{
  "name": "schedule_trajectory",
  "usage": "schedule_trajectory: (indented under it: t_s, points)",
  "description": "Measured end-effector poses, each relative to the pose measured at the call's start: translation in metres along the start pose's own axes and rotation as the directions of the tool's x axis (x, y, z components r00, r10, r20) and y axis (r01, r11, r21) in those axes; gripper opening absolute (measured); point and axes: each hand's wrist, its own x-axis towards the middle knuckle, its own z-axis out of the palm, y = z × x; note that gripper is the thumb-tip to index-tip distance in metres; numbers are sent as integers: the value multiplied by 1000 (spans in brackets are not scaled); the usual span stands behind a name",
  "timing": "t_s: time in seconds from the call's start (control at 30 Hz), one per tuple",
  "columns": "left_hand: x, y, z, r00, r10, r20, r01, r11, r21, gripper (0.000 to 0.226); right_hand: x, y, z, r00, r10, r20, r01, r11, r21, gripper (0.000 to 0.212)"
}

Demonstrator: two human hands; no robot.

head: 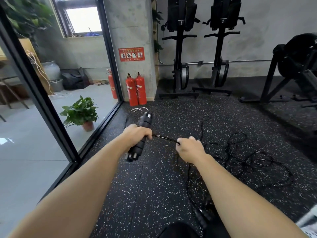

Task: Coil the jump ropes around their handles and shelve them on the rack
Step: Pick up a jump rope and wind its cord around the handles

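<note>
left hand grips the handles, right hand pinches the rope

the left hand (pixel 137 134) is closed in a fist round the middle of two black handles (pixel 145 121). they are held side by side and tilted, one end pointing up and away, the other down toward the person. short pale loops (pixel 139 109) of cord curl out past the far end.

from the fist a taut stretch of black rope (pixel 164 138) runs across to the right hand (pixel 190 148). its fingers are curled and pinch the rope where the stretch ends. the hands are near each other but apart, both held above the floor (pixel 154 194).

below the right hand the rope drops into a loose tangle (pixel 248 162) of thin black rope sprawled on the floor to the right. whether that is one rope or several cannot be told. near the bottom edge, just inside the right forearm, lies a dark blurred floor handle (pixel 200 215).

the floor is black rubber flecked with white. ahead, two red extinguishers (pixel 136 90) stand touching at the foot of a concrete pillar (pixel 130 28), under a red sign (pixel 131 54). left of them a glass wall (pixel 34 79) in a black frame runs toward the person. behind the glass stand a plant (pixel 80 112) in a pot and a third extinguisher (pixel 111 85).

against the back wall two tall black machines (pixel 180 48) stand upright side by side. a wheel machine (pixel 298 66) sits at the right edge.
</note>
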Motion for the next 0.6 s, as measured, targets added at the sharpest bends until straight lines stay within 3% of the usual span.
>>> schedule_trajectory:
  t_s: [0.1, 0.17, 0.27, 0.33, 0.43, 0.53, 0.6]
  points:
    - [4, -10, -20, 995, -19, -95, 22, 999, 27, 33, 6, 21, 14, 988, 155, 17, -155, 988, 26, 20]
    - [4, -19, -29, 988, -24, -152, 39, 994, 101, 24, 9, 26, 19, 976, 217, 2, -215, 967, 139, 16]
    - [1, -31, -35, 988, -79, -130, 108, 968, 227, 22, 12, 19, 10, 983, 174, -57, -146, 934, 327, 22]
    - [0, -35, -35, 986, -133, -98, 153, 960, 236, 25, 16, 10, -1, 992, 80, -94, -48, 951, 304, 25]
    - [3, -27, -29, 985, -169, 41, 170, 985, -17, 31, 21, -9, -11, 985, -118, -129, 133, 984, 120, 30]
    - [-6, 0, -5, 969, -109, 220, 162, 957, -240, 11, 22, -33, -13, 945, -285, -157, 293, 956, 29, 24]
    - [-14, 15, 12, 971, -67, 229, 134, 946, -294, 3, 21, -47, -18, 917, -347, -199, 361, 932, 41, 15]
